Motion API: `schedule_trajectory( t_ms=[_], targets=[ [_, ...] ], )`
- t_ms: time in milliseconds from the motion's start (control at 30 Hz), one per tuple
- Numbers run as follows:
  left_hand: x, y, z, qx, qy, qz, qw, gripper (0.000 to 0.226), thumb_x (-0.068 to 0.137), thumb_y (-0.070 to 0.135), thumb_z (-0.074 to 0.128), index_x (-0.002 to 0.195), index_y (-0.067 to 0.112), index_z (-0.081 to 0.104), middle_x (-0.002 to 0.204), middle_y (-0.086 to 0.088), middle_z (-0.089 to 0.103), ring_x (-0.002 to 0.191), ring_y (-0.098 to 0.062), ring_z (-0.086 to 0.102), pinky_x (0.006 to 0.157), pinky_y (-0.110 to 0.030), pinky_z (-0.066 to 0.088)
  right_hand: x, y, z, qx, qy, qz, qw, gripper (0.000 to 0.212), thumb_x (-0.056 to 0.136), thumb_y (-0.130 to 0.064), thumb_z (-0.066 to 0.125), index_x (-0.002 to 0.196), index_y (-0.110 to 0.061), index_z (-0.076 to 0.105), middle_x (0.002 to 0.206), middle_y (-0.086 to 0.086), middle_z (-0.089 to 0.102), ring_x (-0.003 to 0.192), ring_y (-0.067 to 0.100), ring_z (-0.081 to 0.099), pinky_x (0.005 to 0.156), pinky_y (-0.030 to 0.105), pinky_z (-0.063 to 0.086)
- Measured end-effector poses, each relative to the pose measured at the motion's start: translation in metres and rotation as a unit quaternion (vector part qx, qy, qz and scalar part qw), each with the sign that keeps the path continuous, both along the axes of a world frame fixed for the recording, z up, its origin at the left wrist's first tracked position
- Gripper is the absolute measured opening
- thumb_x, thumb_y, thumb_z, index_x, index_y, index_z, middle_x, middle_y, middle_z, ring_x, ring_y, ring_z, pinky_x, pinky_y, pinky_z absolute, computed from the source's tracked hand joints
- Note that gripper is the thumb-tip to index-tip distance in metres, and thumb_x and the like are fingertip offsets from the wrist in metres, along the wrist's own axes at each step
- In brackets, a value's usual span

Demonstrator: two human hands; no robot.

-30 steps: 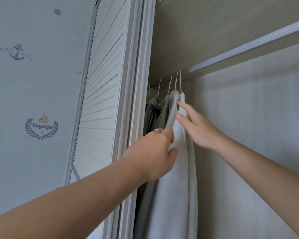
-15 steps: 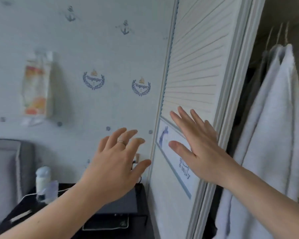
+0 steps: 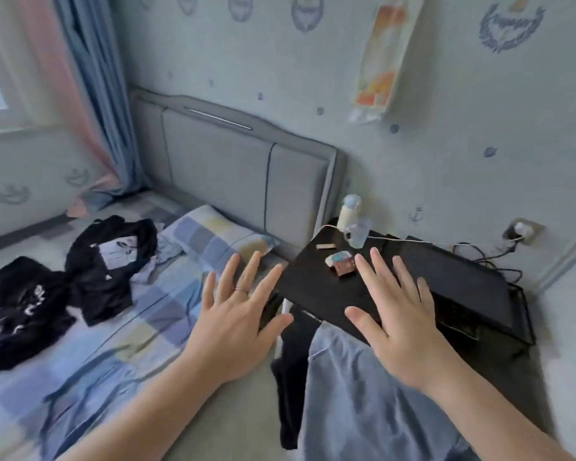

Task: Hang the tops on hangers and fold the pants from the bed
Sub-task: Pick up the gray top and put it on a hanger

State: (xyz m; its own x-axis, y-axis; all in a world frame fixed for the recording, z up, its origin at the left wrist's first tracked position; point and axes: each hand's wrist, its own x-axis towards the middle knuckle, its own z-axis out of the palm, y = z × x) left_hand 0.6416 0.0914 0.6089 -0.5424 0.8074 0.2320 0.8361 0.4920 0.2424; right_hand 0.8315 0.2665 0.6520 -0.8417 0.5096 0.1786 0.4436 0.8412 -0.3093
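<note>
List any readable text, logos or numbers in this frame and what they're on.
Nothing is legible in this frame.
Wallpaper crest: lettering blurred, unreadable.
Black garment on the bed: white letters, motion-blurred, unreadable.
Black top: white printed panel, marks too small to read.
Hanging packet: orange print, blurred, unreadable.

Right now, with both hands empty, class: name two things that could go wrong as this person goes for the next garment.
1. The black garments lie bunched together on the bed; lifting one may drag another along.
2. The right hand hovers over the nightstand, where a clear cup stands by a white cable; a careless sweep could tip it.
</note>
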Motion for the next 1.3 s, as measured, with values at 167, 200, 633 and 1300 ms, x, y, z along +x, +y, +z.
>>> schedule_trajectory(
  t_ms=[167,200,633,1300],
  targets=[
    [-0.036,-0.1,-0.056,-0.058,-0.057,0.11,0.991,0.08,0.079,0.084,-0.011,0.151,0.052,-0.019,0.164,0.012,-0.025,0.145,-0.016,-0.04,0.121,-0.048,-0.019,-0.075,-0.068,-0.061,-0.081,-0.03,0.087,0.992,0.071,0.085,-0.082,0.007,0.149,-0.059,-0.013,0.155,-0.036,-0.025,0.146,-0.001,-0.029,0.119,0.039,-0.015],
    [-0.042,-0.116,-0.065,-0.063,-0.07,0.132,0.987,0.079,0.079,0.083,-0.009,0.151,0.052,-0.019,0.164,0.012,-0.025,0.145,-0.016,-0.038,0.121,-0.049,-0.018,-0.089,-0.079,-0.071,-0.095,-0.039,0.104,0.989,0.073,0.084,-0.084,0.005,0.15,-0.058,-0.012,0.157,-0.035,-0.023,0.147,0.001,-0.028,0.118,0.038,-0.015],
    [-0.151,-0.21,-0.145,-0.063,-0.188,0.319,0.927,0.085,0.078,0.088,-0.004,0.155,0.052,-0.005,0.167,0.014,-0.014,0.151,-0.015,-0.025,0.123,-0.05,-0.009,-0.286,-0.144,-0.139,-0.136,-0.157,0.275,0.939,0.075,0.084,-0.082,0.009,0.15,-0.056,-0.017,0.159,-0.032,-0.025,0.144,0.0,-0.034,0.12,0.043,-0.016],
    [-0.433,-0.257,-0.203,-0.057,-0.257,0.476,0.839,0.066,0.099,0.066,0.028,0.159,0.042,0.014,0.169,0.005,0.005,0.155,-0.02,-0.006,0.123,-0.049,0.004,-0.628,-0.178,-0.206,-0.102,-0.236,0.399,0.88,0.07,0.096,-0.071,0.016,0.156,-0.047,-0.011,0.164,-0.023,-0.019,0.152,0.012,-0.021,0.123,0.05,-0.009]
  ],
)
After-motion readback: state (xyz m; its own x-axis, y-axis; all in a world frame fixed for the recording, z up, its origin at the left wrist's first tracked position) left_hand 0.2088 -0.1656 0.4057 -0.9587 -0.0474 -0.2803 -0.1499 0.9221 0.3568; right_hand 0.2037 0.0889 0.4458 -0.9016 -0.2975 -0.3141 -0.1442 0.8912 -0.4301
